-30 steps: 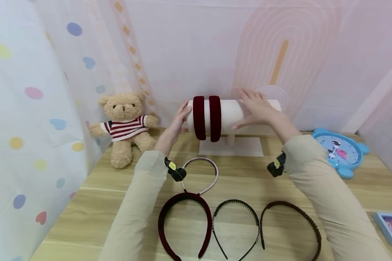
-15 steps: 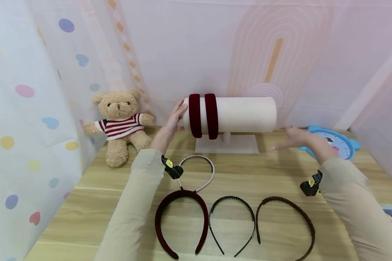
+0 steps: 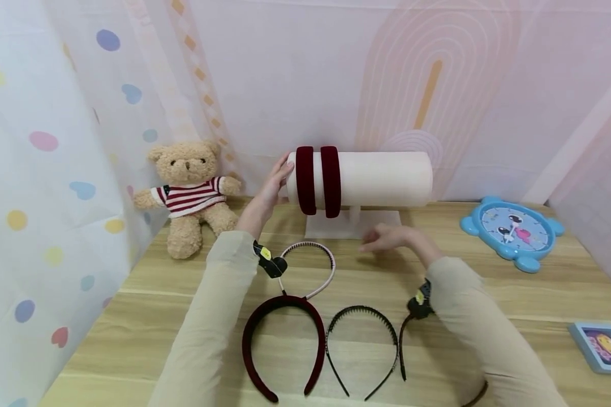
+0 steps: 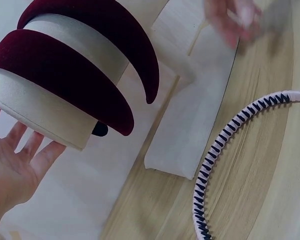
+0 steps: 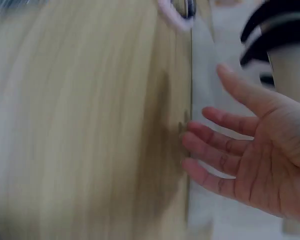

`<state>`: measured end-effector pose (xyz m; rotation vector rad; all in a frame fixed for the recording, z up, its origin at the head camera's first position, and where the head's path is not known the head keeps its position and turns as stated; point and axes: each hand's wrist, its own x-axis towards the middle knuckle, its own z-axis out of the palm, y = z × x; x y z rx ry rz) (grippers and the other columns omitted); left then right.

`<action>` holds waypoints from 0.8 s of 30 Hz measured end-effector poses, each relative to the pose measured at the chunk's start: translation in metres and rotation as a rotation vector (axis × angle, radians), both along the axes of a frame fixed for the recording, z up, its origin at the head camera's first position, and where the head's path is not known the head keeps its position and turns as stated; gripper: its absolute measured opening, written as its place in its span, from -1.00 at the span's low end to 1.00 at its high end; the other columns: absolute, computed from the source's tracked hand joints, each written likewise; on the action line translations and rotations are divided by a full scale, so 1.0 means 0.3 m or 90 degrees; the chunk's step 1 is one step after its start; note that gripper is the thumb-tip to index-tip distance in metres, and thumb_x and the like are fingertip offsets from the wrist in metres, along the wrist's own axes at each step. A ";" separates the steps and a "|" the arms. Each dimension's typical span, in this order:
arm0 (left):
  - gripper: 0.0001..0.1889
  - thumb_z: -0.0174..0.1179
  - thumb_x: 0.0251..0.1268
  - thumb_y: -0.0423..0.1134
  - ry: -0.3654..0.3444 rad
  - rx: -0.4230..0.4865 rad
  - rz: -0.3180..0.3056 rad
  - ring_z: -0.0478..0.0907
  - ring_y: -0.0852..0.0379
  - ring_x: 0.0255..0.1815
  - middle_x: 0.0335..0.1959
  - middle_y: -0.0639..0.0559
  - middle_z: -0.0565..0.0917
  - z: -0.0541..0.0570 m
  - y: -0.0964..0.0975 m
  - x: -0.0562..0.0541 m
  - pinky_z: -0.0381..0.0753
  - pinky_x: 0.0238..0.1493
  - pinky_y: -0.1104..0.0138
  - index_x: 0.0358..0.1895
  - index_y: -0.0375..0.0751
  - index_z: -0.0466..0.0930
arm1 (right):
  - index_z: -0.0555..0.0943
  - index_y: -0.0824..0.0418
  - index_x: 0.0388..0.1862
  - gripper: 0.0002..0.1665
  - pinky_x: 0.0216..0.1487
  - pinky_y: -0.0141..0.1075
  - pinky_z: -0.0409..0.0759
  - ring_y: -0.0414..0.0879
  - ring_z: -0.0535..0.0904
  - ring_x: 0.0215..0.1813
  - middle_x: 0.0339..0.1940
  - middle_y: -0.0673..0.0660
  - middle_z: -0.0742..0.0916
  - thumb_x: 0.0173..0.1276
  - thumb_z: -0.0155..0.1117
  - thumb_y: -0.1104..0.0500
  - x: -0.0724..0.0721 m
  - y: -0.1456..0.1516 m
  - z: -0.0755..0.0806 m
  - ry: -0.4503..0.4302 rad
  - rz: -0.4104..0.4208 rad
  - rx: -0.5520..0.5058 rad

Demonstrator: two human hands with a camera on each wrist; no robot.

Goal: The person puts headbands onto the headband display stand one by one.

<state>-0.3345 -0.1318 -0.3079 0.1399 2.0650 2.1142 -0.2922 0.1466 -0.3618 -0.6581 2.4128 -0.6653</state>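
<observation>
My left hand (image 3: 265, 198) touches the left end of a white cylindrical display stand (image 3: 387, 178), its fingers spread and fairly straight along the rim in the left wrist view. Two dark red velvet headbands (image 3: 305, 181) sit side by side over that end of the roll. My right hand (image 3: 387, 237) hovers over the table just in front of the stand's flat base (image 3: 315, 226). Nothing is in it, and its fingers are relaxed and apart in the right wrist view. Nearest it on the table lies a pale pink toothed headband (image 3: 331, 265).
Across the front of the table lie a padded dark red headband (image 3: 249, 333), a thin black one (image 3: 361, 308) and a brown one (image 3: 402, 350), partly hidden by my right arm. A teddy bear (image 3: 187, 192) sits left; a blue clock (image 3: 514, 229) and small frame (image 3: 602, 347) lie right.
My right hand has left the roll, swung out right toward the clock, then come back left to before the base. My left hand has stayed at the roll's left end.
</observation>
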 end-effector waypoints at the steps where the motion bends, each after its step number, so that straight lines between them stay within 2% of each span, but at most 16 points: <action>1: -0.41 -0.16 0.37 0.05 0.001 0.001 0.000 -0.02 0.02 0.44 0.48 0.17 -0.06 0.000 0.001 0.001 0.08 0.31 -0.15 0.43 0.31 -0.11 | 0.33 0.47 0.22 -0.35 0.09 -0.14 0.51 0.17 0.46 0.16 0.12 0.40 0.54 0.36 0.06 0.00 -0.004 -0.035 -0.005 -0.015 -0.007 -0.017; 3: -0.41 -0.16 0.37 0.05 0.001 0.001 -0.001 -0.01 0.02 0.44 0.48 0.17 -0.05 0.000 0.005 0.002 0.09 0.31 -0.14 0.43 0.31 -0.10 | 0.35 0.45 0.21 -0.38 -0.07 -0.24 0.57 0.03 0.55 -0.09 -0.17 0.30 0.64 0.36 0.07 0.01 -0.008 -0.100 -0.016 -0.030 -0.025 -0.037; 4: -0.41 -0.15 0.37 0.05 0.001 0.001 -0.002 0.00 0.02 0.44 0.48 0.17 -0.04 -0.001 0.007 0.002 0.09 0.31 -0.14 0.42 0.31 -0.10 | 0.43 0.44 0.13 -0.43 -0.15 -0.28 0.57 -0.05 0.54 -0.25 -0.37 0.21 0.64 0.35 0.09 0.00 -0.008 -0.131 -0.021 -0.025 -0.031 -0.037; 5: -0.41 -0.15 0.37 0.05 0.000 0.003 -0.001 0.01 0.02 0.43 0.48 0.16 -0.03 -0.003 0.011 0.002 0.10 0.31 -0.14 0.42 0.32 -0.08 | 0.50 0.41 0.00 -0.51 -0.24 -0.31 0.55 -0.11 0.48 -0.38 -0.53 0.12 0.58 0.34 0.10 0.01 -0.007 -0.159 -0.027 -0.025 -0.042 -0.036; 7: -0.42 -0.14 0.37 0.05 -0.003 0.007 -0.002 0.04 0.02 0.43 0.47 0.16 -0.01 -0.009 0.020 0.003 0.12 0.30 -0.14 0.42 0.32 -0.07 | 0.56 0.33 -0.29 -0.66 -0.38 -0.35 0.49 -0.17 0.31 -0.55 -0.71 0.01 0.40 0.31 0.16 0.03 -0.001 -0.209 -0.038 -0.024 -0.075 -0.027; 8: -0.42 -0.14 0.36 0.05 -0.006 0.007 -0.004 0.04 0.02 0.42 0.47 0.16 -0.01 -0.013 0.025 0.003 0.12 0.30 -0.14 0.42 0.33 -0.07 | 0.53 0.29 -0.42 -0.70 -0.42 -0.37 0.48 -0.20 0.30 -0.57 -0.72 -0.01 0.38 0.28 0.19 0.05 0.004 -0.229 -0.045 -0.010 -0.089 -0.015; 10: -0.42 -0.13 0.36 0.05 -0.013 0.010 -0.006 0.05 0.03 0.42 0.47 0.16 0.00 -0.021 0.034 0.002 0.14 0.29 -0.13 0.42 0.33 -0.06 | 0.44 0.23 -0.54 -0.72 -0.46 -0.37 0.49 -0.21 0.32 -0.54 -0.64 -0.02 0.42 0.24 0.24 0.09 0.008 -0.264 -0.061 0.008 -0.129 0.011; 14: -0.42 -0.14 0.36 0.06 -0.018 0.008 -0.010 0.02 0.03 0.43 0.47 0.16 -0.02 -0.032 0.046 0.000 0.15 0.29 -0.13 0.42 0.33 -0.07 | 0.50 0.27 -0.40 -0.89 -0.41 -0.31 0.58 -0.14 0.45 -0.40 -0.34 0.10 0.52 0.23 0.21 0.23 -0.016 -0.295 -0.106 0.029 -0.161 0.053; 15: -0.42 -0.14 0.36 0.06 -0.018 0.009 -0.008 0.01 0.03 0.43 0.47 0.16 -0.03 -0.032 0.046 0.000 0.15 0.29 -0.13 0.42 0.33 -0.07 | 0.49 0.26 -0.37 -0.90 -0.45 -0.32 0.58 -0.14 0.46 -0.42 -0.33 0.11 0.51 0.22 0.20 0.23 -0.046 -0.285 -0.141 0.033 -0.147 0.038; 17: -0.42 -0.14 0.36 0.06 -0.016 0.008 -0.005 0.00 0.01 0.43 0.48 0.15 -0.04 -0.031 0.043 0.000 0.15 0.29 -0.13 0.42 0.33 -0.07 | 0.51 0.30 -0.33 -0.92 -0.44 -0.29 0.60 -0.09 0.51 -0.40 -0.29 0.17 0.56 0.23 0.15 0.28 -0.069 -0.271 -0.154 0.028 -0.133 0.039; 22: -0.41 -0.15 0.36 0.06 -0.009 0.001 0.002 -0.01 0.01 0.44 0.48 0.15 -0.06 -0.019 0.026 0.000 0.12 0.30 -0.14 0.42 0.32 -0.09 | 0.56 0.35 -0.20 -0.78 -0.44 -0.28 0.62 -0.05 0.60 -0.43 -0.30 0.20 0.63 0.16 0.11 0.33 -0.105 -0.159 -0.140 0.029 -0.118 0.018; 24: -0.41 -0.16 0.36 0.05 -0.007 -0.002 0.002 -0.02 0.01 0.44 0.48 0.16 -0.07 -0.013 0.019 0.001 0.12 0.30 -0.14 0.42 0.32 -0.10 | 0.55 0.36 -0.12 -0.71 -0.41 -0.26 0.63 -0.02 0.61 -0.44 -0.30 0.23 0.65 0.15 0.11 0.32 -0.137 -0.084 -0.155 0.027 -0.119 0.026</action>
